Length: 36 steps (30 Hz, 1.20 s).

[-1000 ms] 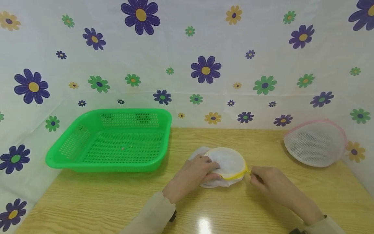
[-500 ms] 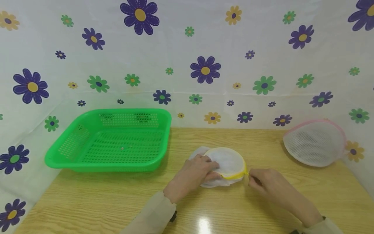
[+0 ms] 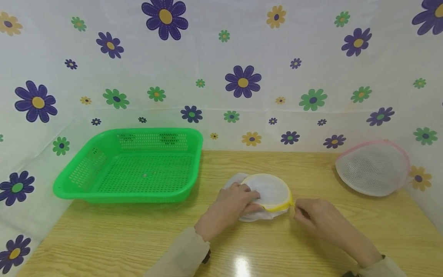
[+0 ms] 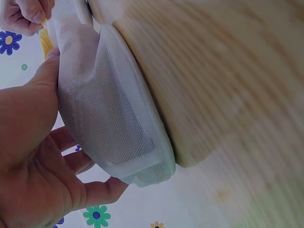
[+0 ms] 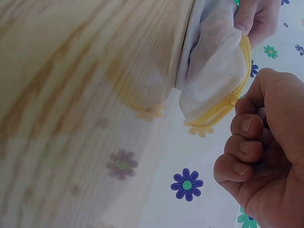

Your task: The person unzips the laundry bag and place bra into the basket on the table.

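A white mesh laundry bag (image 3: 268, 188) with a yellow zipper (image 3: 278, 208) along its rim lies on the table, its fabric slack underneath. My left hand (image 3: 233, 204) grips the bag's left side, fingers over the top and thumb near the zipper. In the left wrist view that thumb (image 4: 46, 71) presses the mesh (image 4: 104, 109) beside the zipper edge. At the bag's right end my right hand (image 3: 320, 217) pinches the yellow zipper pull (image 5: 233, 99) between thumb and curled index finger. The pull is mostly hidden by the fingertips.
A green plastic basket (image 3: 197, 165) stands at the left of the wooden table (image 3: 138, 234). Toward the back right, another white mesh bag with pink trim (image 3: 373, 169) leans near the flowered cloth (image 3: 207, 57) behind the table.
My right hand has shifted slightly left, closer to the bag, still pinching the zipper pull. My left hand and the bag stay almost where they were.
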Tool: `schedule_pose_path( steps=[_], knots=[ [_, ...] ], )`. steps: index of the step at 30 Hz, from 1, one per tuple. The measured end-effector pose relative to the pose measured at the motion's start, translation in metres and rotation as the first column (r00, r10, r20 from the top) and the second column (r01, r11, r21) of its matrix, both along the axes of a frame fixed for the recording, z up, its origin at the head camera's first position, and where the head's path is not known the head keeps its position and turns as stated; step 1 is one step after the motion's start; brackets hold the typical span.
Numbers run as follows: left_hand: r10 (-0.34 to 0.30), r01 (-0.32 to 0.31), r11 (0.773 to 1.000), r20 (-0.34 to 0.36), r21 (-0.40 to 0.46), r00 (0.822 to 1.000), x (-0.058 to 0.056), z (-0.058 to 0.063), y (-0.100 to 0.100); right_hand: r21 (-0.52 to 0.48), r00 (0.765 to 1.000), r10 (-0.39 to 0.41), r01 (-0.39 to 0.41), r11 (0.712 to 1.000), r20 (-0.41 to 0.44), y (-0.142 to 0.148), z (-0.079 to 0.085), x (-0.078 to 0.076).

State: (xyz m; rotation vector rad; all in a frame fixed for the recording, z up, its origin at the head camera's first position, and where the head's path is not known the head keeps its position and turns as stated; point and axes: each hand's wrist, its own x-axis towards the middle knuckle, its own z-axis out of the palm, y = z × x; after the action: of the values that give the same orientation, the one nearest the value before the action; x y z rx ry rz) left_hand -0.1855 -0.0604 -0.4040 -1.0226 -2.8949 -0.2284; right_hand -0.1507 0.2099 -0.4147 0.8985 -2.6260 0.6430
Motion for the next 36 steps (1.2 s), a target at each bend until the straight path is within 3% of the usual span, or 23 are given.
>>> schedule_pose_path(
  steps=[8, 18, 36],
  knots=[
    [0.019, -0.018, 1.000, -0.037, 0.010, 0.999, 0.0018, -0.0006, 0.0026, 0.016, 1.000, -0.012, 0.012, 1.000, 0.005, 0.0006, 0.0001, 0.0000],
    [0.036, -0.036, 0.999, -0.039, 0.007, 0.999, 0.0030, -0.0027, 0.0044, 0.003, 0.996, 0.023, -0.023, 1.000, -0.082, -0.0029, -0.0026, 0.0007],
    [0.018, -0.017, 1.000, -0.082, 0.013, 0.996, 0.0052, -0.0014, 0.0036, -0.009, 0.999, 0.020, -0.021, 1.000, -0.051, -0.0050, -0.0034, 0.0032]
  ],
)
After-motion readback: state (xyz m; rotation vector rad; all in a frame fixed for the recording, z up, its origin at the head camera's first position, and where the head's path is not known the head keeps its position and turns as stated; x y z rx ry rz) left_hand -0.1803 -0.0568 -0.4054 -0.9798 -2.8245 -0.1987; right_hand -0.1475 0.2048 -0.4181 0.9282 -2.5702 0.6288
